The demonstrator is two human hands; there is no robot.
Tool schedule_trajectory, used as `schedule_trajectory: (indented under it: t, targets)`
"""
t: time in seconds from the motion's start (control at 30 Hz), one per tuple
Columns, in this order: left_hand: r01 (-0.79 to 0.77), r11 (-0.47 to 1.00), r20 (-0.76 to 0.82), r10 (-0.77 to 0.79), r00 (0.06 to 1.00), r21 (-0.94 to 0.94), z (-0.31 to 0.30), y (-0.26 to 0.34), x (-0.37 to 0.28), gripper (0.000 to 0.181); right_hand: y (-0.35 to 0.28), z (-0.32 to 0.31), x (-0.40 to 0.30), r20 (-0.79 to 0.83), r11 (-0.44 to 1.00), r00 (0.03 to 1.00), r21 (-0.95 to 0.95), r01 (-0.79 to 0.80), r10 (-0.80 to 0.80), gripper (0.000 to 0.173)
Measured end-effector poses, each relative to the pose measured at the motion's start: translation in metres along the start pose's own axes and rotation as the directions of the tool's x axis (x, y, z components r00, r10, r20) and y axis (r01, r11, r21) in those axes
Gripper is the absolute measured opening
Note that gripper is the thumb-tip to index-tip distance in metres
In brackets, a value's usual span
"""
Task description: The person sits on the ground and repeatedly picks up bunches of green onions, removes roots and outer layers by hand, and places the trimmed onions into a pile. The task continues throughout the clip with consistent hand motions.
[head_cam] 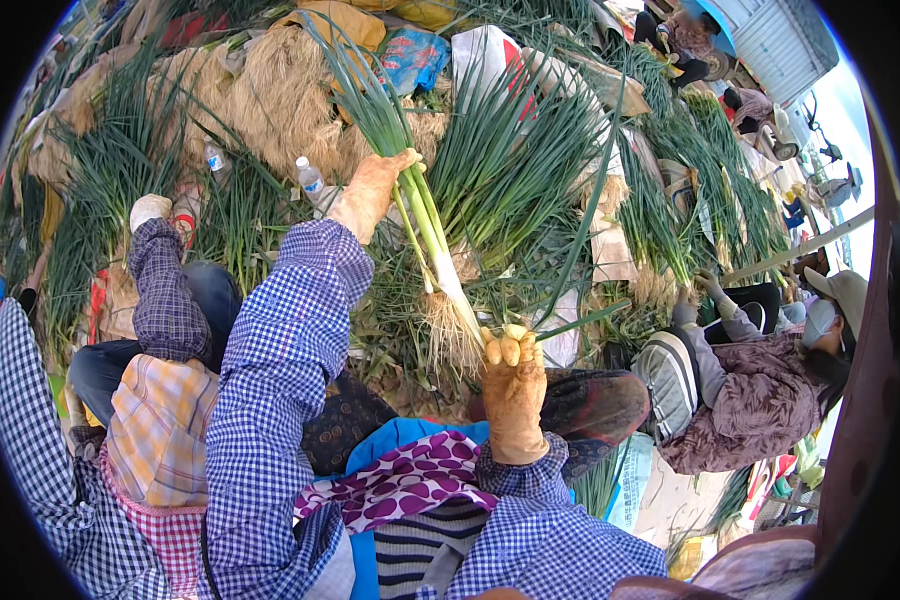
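My left hand [379,187], in a soiled tan glove, is closed round the green stalks of a few long green onions [435,236]. Their white stems slant down to my right hand [513,367], also gloved, whose fingers are curled at the white end, with a green leaf strip at its side. Stringy roots [450,330] hang beside the stems. Behind them lies a large pile of green onions [517,165] with dark green leaves. Loose leaf trimmings [397,337] cover the ground before my knees.
Two plastic bottles [310,178] stand among leaves beyond my left arm. Root bundles [270,105] and sacks [487,56] lie at the far side. A co-worker's gloved hand [150,210] is at the left; a masked co-worker [757,382] sits at the right beside more onions.
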State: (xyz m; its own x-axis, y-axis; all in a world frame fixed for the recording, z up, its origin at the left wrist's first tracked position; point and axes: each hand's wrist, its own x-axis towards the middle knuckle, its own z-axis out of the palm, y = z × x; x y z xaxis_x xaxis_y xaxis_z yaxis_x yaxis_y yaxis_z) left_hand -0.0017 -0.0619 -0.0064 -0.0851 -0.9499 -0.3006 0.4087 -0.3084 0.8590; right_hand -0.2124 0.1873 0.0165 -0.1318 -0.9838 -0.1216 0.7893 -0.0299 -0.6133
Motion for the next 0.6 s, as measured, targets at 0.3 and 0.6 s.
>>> schedule_trajectory:
  t: [0.3,0.6]
  targets:
    - [-0.135,0.991,-0.15,0.132,0.98,-0.012,-0.035,0.026,0.028,0.031,-0.022,-0.021,-0.037,-0.246,0.995,0.969,-0.08,-0.056,0.034,0.024]
    - [-0.069,0.993,-0.043,0.073,0.996,0.093,0.014,0.007,0.008,0.028,-0.017,-0.023,0.08,0.394,0.072,0.913,-0.913,0.402,-0.103,0.053]
